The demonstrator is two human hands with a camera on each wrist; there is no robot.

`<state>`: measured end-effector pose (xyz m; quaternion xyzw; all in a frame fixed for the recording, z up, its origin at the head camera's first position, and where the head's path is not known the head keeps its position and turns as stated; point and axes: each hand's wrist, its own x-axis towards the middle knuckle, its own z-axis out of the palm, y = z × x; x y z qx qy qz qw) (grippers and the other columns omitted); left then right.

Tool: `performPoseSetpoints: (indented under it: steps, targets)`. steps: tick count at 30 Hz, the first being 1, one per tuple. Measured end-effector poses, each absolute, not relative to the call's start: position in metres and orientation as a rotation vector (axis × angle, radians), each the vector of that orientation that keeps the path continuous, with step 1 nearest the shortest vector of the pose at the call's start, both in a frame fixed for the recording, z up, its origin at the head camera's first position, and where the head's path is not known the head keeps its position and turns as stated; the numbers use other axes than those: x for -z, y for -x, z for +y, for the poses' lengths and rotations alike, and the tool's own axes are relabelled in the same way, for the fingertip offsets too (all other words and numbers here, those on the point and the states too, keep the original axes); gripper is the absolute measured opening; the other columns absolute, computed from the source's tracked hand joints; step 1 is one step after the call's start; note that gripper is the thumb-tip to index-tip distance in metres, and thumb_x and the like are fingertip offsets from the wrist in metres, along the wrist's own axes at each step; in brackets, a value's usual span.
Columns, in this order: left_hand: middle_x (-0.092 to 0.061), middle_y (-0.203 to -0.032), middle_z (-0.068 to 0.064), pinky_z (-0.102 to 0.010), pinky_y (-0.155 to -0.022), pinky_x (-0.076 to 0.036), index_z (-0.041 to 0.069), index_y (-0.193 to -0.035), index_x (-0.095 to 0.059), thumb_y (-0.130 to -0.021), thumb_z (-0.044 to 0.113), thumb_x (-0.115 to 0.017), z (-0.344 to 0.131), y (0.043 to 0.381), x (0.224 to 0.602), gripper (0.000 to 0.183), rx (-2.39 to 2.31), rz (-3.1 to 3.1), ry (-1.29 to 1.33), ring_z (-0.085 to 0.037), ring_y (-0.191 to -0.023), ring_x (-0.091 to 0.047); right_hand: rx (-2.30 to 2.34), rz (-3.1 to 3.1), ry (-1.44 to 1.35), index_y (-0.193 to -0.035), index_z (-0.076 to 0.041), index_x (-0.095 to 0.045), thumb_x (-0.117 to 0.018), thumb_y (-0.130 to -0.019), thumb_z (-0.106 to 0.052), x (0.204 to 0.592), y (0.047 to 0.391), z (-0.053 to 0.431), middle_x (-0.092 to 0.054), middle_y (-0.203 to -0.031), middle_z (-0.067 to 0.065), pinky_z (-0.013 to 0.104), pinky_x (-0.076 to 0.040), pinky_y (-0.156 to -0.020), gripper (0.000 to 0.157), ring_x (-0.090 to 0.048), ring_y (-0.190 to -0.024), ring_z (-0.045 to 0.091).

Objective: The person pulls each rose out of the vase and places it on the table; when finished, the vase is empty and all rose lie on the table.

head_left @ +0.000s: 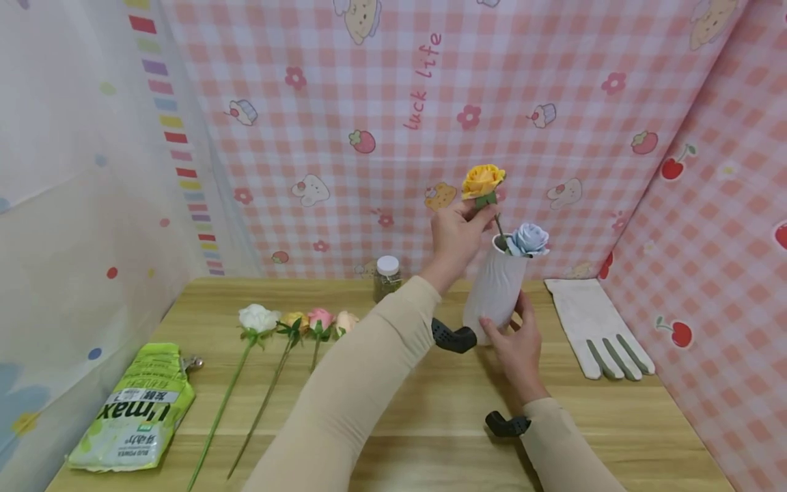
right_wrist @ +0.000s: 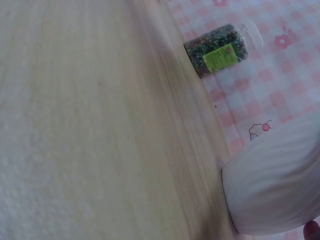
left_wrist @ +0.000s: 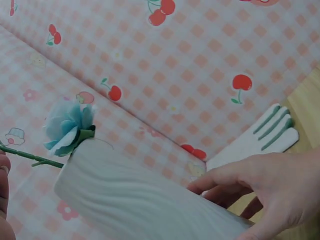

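In the head view my left hand (head_left: 458, 232) pinches a yellow artificial rose (head_left: 483, 182) just under its bloom. The rose's stem (left_wrist: 32, 156) slants into the mouth of a white ribbed vase (head_left: 496, 287); the stem's lower end is hidden inside. A light blue rose (head_left: 530, 239) stands in the same vase, its bloom at the rim. My right hand (head_left: 516, 345) grips the vase low down, with the thumb in front and fingers round the far side. The left wrist view shows the right hand (left_wrist: 270, 195) against the vase wall.
On the left lie a white rose (head_left: 258, 318), a yellow one (head_left: 295, 321), a pink one (head_left: 320, 318) and a peach one (head_left: 346, 321). A green-white bag (head_left: 132, 413) lies farther left. Behind my left arm stands a bead-filled jar (right_wrist: 215, 50). A white glove (head_left: 593, 324) lies right.
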<state>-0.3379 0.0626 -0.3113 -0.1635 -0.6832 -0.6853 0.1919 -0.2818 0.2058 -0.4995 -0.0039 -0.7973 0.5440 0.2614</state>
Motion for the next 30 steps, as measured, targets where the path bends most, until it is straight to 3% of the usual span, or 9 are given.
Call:
performPoseSetpoints:
  steps: [11, 18, 30]
  targets:
    - [-0.071, -0.085, -0.014, -0.028, -0.071, -0.057, -0.004, -0.097, -0.072, -0.090, 0.013, -0.069, 0.029, 0.341, 0.292, 0.020, 2.123, -1.659, 0.395, -0.025, -0.074, -0.068, -1.481, -2.149, 0.016, -0.147, -0.012, -0.035, -0.082, -0.077, -0.028, 0.501, 0.282, 0.203, -0.047, -0.140, 0.010, 0.049, -0.042, -0.099, 0.085, -0.045, -0.125, 0.022]
    - [-0.069, -0.078, -0.012, -0.030, -0.069, -0.057, -0.006, -0.093, -0.071, -0.089, 0.016, -0.069, -0.009, 0.343, 0.280, 0.023, 2.122, -1.530, 0.324, -0.015, -0.066, -0.066, -1.475, -2.139, -0.001, -0.146, -0.012, -0.037, -0.083, -0.077, -0.025, 0.499, 0.282, 0.202, -0.048, -0.138, 0.012, 0.050, -0.043, -0.098, 0.084, -0.045, -0.125, 0.023]
    - [-0.065, -0.072, -0.007, -0.024, -0.063, -0.054, -0.004, -0.093, -0.069, -0.090, 0.014, -0.069, -0.075, 0.341, 0.286, 0.018, 2.216, -1.361, 0.058, -0.012, -0.060, -0.061, -1.469, -2.120, 0.006, -0.146, -0.011, -0.038, -0.083, -0.077, -0.022, 0.501, 0.283, 0.204, -0.049, -0.136, 0.013, 0.050, -0.043, -0.097, 0.083, -0.046, -0.123, 0.023]
